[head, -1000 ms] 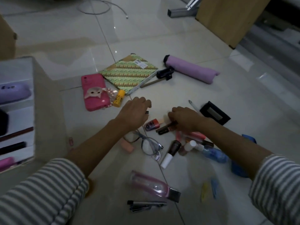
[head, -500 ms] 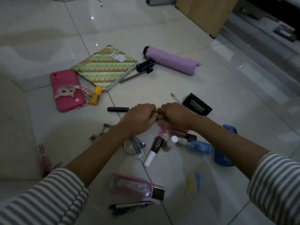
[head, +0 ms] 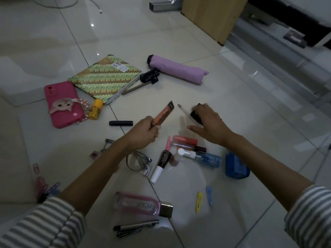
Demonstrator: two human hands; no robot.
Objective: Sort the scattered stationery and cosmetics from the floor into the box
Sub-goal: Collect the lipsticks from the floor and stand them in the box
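Observation:
My left hand (head: 143, 134) grips the lower end of an orange cosmetic tube (head: 163, 113) and holds it above the floor, cap end pointing away. My right hand (head: 210, 123) lies with fingers stretched over a black compact case (head: 195, 116), beside a clear pen (head: 188, 114). Just below both hands is a pile of cosmetics: a coral tube (head: 185, 140), a lip gloss (head: 189, 148), a blue bottle (head: 209, 159), a brown-and-white tube (head: 162, 165). A black mascara (head: 120, 123) lies to the left. The box interior is not in view.
Glasses (head: 138, 161), a pink bottle with gold cap (head: 139, 205), pens (head: 136, 228), a blue pouch (head: 236, 166) and hair clips (head: 199, 202) lie near me. Farther off are a pink phone case (head: 64, 104), patterned notebook (head: 107, 79), purple umbrella (head: 177, 70), wooden furniture (head: 215, 17).
My hands have parted. The left hand has lifted the orange tube off the pile, and the right hand has moved right and away onto the black compact.

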